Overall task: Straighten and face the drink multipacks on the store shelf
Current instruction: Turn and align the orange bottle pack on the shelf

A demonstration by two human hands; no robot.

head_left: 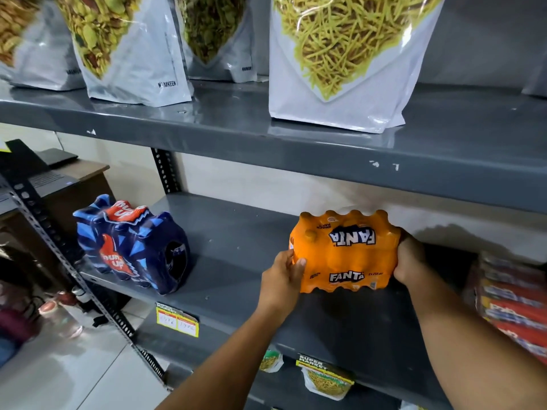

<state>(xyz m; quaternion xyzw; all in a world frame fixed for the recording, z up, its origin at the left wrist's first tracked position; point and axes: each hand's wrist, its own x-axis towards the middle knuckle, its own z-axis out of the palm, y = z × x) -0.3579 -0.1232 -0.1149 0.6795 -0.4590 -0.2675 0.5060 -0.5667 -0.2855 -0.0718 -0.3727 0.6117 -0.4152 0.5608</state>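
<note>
The middle shelf [242, 232] holds the job, and it looks partly done. The orange pack [344, 253] sits near the middle of that shelf, well back from the front edge, its front label upright and facing out and its long side close to square with the shelf lip. Both hands are on it: the left hand [282, 273] grasps the left front corner, thumb on the face and fingers round the side; the right hand [410, 258] clasps the right end, with most of its fingers hidden behind the wrap. Whether the pack rests flat or is lifted slightly I cannot tell. It probably still needs drawing forward to the edge.

The blue pack [131, 247] stands well apart to the left, turned at an angle so one corner points outward and its open end shows. That one appears untouched and is left to do. At the far right a red stack [515, 303] is blurred and cut by the frame; I cannot say if these are drinks.

Counted, biggest first: three grey shelves in view; four large snack bags [340, 60] on the top shelf, a fifth perhaps just showing at the right edge; two clear drink multipacks, one orange, one blue; two small snack bags [327, 383] below; two hands; two price tags [177, 316].
</note>
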